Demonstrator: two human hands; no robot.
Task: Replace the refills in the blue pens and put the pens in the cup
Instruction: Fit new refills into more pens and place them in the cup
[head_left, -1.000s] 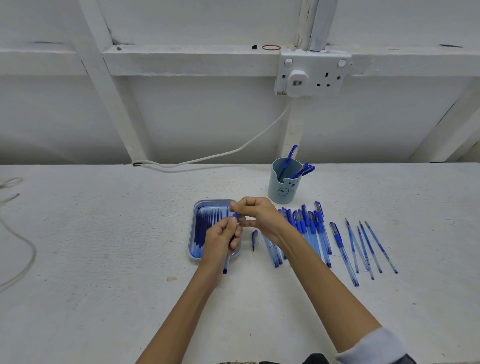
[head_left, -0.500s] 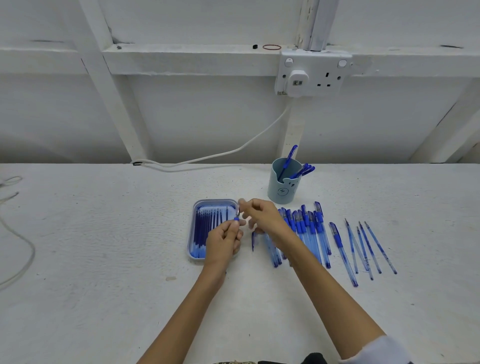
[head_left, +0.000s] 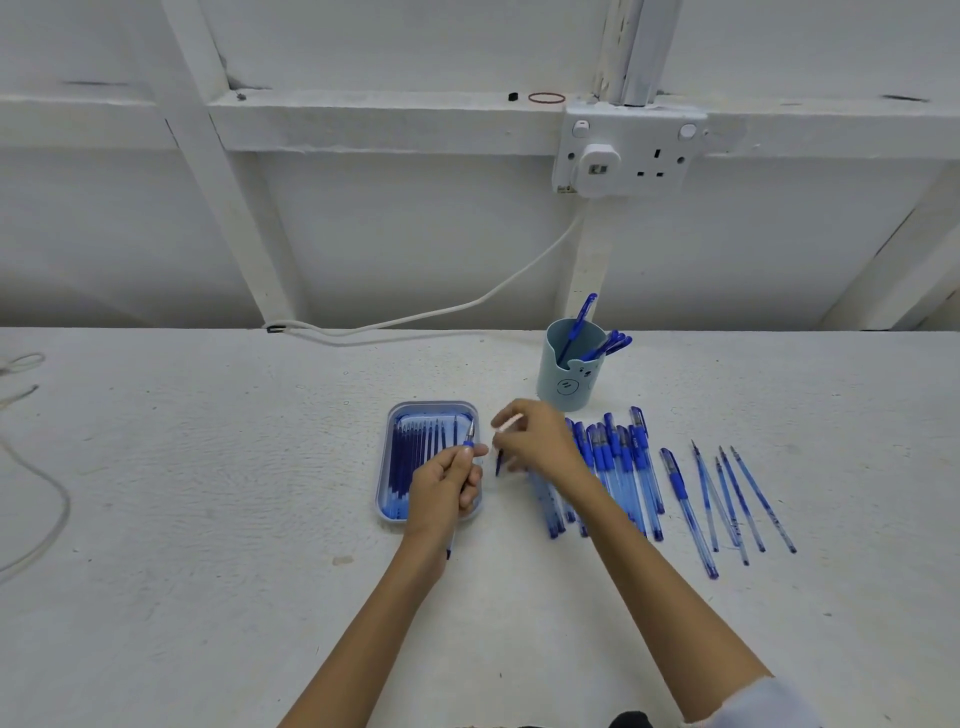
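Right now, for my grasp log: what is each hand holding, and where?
Left hand grips a blue pen around its barrel, just below the exposed tip. Right hand is motion-blurred; whether it holds anything cannot be told.

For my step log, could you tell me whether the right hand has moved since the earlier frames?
Yes. The right hand has drawn rightward: its fingers were over the right rim of the tray and now sit clear of it.

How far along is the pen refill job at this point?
Done: a few pens stand in the cup. In hand: the left hand grips one pen, tip up, by the tray. Left: a row of pens lies on the table.
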